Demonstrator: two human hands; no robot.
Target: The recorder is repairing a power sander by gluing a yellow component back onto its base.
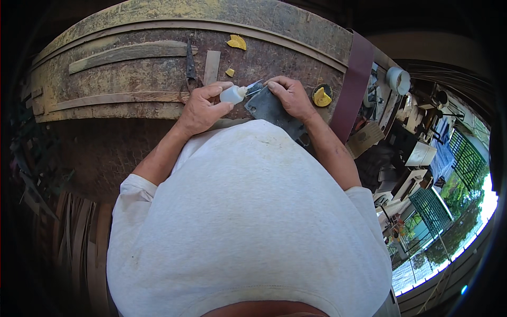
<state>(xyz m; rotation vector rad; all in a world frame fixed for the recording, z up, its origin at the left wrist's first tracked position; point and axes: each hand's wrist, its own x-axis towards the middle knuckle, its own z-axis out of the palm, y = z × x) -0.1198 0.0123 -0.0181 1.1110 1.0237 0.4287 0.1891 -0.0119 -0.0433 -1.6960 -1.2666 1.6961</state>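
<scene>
My left hand is closed around a small whitish squeeze bottle. The bottle lies on its side in the grip, and its narrow tip points right, toward my other hand. Thumb and fingers of my right hand are pinched together at the top edge of a dark grey flat piece. A thin, light sliver shows between the bottle tip and those fingers; whatever the pinch holds is too small to name. Both hands are over the near edge of the worn workbench, just beyond my shirt.
Beyond my left hand lie a dark hand tool, a short flat wood piece and a long wooden strip. Yellow chunks are scattered nearby. A maroon sanding belt hangs across the right end, near a white container.
</scene>
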